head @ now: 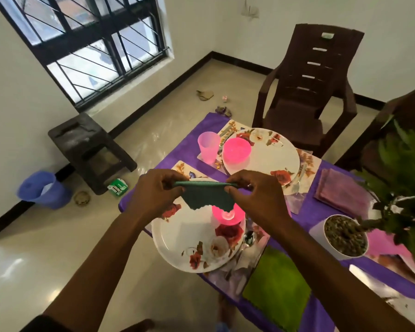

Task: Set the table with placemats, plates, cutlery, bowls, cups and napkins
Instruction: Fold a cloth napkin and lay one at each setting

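Above the near floral plate, I pinch the teal napkin by its top edge, left hand and right hand fingers closed on opposite corners. Long axis runs left-right, cloth hanging toward the plate. Neither hand nearer.

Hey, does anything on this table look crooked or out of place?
Yes. The near plate juts over the table's edge above the floor, so it could tip. Both hands hold a teal napkin up, not yet laid.
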`<state>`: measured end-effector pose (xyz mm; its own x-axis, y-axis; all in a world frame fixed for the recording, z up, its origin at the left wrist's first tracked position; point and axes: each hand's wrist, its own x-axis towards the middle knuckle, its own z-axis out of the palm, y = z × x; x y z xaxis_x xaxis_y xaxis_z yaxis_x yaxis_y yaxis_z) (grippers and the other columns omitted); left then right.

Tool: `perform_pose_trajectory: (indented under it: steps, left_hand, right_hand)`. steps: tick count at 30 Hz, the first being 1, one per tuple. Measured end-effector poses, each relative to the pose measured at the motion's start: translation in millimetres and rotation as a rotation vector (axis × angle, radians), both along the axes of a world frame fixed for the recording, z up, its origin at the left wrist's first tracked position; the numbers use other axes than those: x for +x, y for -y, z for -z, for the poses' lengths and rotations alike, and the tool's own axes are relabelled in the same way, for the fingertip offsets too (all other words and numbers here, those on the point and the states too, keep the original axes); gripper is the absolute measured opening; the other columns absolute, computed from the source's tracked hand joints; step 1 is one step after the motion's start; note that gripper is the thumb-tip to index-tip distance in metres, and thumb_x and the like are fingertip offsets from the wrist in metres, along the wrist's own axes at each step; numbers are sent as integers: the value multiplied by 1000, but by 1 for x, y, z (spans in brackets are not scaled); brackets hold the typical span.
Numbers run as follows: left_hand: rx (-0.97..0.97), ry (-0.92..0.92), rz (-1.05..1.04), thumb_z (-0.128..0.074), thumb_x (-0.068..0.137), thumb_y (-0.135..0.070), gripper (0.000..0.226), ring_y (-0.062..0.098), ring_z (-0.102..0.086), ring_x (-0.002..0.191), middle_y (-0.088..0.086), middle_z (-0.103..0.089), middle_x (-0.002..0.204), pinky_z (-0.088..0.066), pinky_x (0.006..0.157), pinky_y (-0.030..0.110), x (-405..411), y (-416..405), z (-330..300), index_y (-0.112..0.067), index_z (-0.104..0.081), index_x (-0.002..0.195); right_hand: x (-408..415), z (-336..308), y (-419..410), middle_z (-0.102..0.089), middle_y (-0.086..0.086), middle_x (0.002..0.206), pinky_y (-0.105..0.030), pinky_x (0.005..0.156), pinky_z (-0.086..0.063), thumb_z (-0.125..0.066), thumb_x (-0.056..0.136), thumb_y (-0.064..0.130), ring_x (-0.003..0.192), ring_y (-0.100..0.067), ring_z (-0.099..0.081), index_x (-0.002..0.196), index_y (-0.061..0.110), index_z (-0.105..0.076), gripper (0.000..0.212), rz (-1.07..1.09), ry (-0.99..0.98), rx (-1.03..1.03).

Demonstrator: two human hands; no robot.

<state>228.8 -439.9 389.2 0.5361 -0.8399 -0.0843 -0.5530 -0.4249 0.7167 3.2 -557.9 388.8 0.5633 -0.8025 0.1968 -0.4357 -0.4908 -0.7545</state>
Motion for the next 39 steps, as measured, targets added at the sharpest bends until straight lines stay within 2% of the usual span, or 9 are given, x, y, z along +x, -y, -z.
perform_pose_trajectory:
  steps: [4,8,11,15,22,28,32,36,39]
  left_hand:
    - [-22,-24,125,-76,92,-29,22,17,-66,103,-2,-71,112,-58,91,34,22,20,-14,-20,-79,111]
    - [-165,-506,203,-64,96,-35,21,14,-72,94,-3,-75,97,-58,81,26,44,20,-20,-19,-75,104]
    - [-275,-810,174,-55,104,-39,34,23,-71,106,7,-73,112,-59,86,34,57,31,-22,-14,-70,122]
    - [-253,-1025,167,-50,105,-45,36,30,-74,102,12,-74,119,-63,78,43,75,43,-16,-24,-70,127]
    - [-193,-985,161,-74,93,-16,44,28,-76,89,10,-77,112,-62,69,41,113,59,6,-23,-52,131]
    - [-156,-960,143,-80,90,-26,26,28,-74,93,10,-77,104,-59,70,35,162,81,10,-15,-67,110]
    - [-157,-941,161,-81,89,-32,25,31,-75,97,11,-76,107,-63,84,44,186,87,14,-15,-69,103]
    - [-208,-864,221,-74,93,-29,22,24,-75,97,4,-76,101,-64,81,36,195,95,13,-9,-68,101]
    - [-241,-803,250,-73,94,-27,17,22,-75,97,2,-76,98,-63,78,31,199,98,13,-10,-69,97]
  right_hand:
    - [15,-13,31,-71,5,96,-27,80,-55,-79,88,21,93,-10,-65,93,18,-73,8,-70,55,152]
    - [32,-30,48,-68,5,85,-24,68,-55,-65,100,23,81,-8,-67,93,20,-65,7,-216,227,483]
    - [53,-42,57,-66,10,81,-22,55,-52,-58,104,32,72,-2,-65,97,24,-61,11,-204,352,623]
    - [93,-38,55,-68,3,84,-26,62,-53,-60,102,30,75,-9,-64,93,26,-64,11,-43,524,725]
    - [133,-26,45,-77,-3,98,-28,66,-59,-58,104,30,83,-16,-73,109,15,-66,17,303,610,803]
    - [181,-20,30,-76,-2,104,-30,74,-59,-59,103,40,88,-13,-72,110,21,-67,22,406,561,695]
    - [197,-10,19,-68,-4,117,-33,80,-58,-55,102,48,105,-21,-67,118,25,-63,30,487,508,674]
    - [204,-4,16,-65,3,115,-26,77,-56,-52,101,53,107,-18,-65,117,31,-60,28,537,473,657]
    - [202,2,18,-64,-3,116,-32,82,-54,-51,103,50,109,-22,-64,117,23,-60,32,537,449,645]
